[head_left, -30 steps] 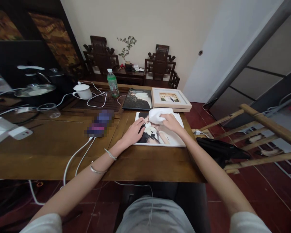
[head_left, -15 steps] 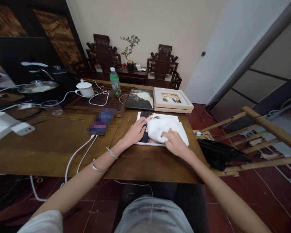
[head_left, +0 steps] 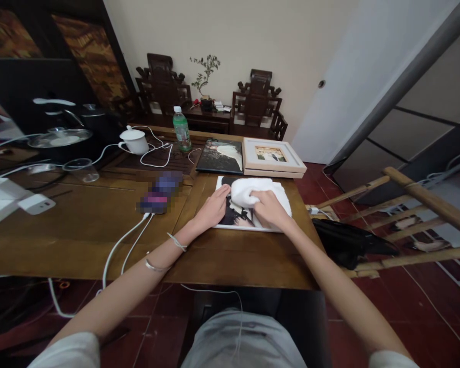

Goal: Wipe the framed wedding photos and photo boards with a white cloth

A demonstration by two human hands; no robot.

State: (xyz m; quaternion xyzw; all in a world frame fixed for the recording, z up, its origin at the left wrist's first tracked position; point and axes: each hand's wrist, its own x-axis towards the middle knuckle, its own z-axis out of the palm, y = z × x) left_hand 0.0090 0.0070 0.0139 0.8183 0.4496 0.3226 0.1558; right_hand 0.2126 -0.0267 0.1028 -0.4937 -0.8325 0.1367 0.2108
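A large photo print (head_left: pixel 237 217) lies flat on the wooden table (head_left: pixel 80 230) in front of me. My left hand (head_left: pixel 211 208) rests on its left edge, fingers flat and spread, holding it down. My right hand (head_left: pixel 267 209) is closed on a white cloth (head_left: pixel 249 189) bunched on the upper part of the print. The cloth covers much of the picture's top right.
Behind the print lie a dark photo panel (head_left: pixel 220 156) and a light wooden framed picture (head_left: pixel 272 157). A green bottle (head_left: pixel 181 130), a white teapot (head_left: pixel 134 141), white cables, a phone (head_left: pixel 159 192) and a glass (head_left: pixel 80 169) sit to the left. A bamboo rack (head_left: pixel 406 204) stands right.
My right hand has drawn the cloth from the print's lower right back up toward its top middle, bunching it. My left hand has stayed pressed on the left edge.
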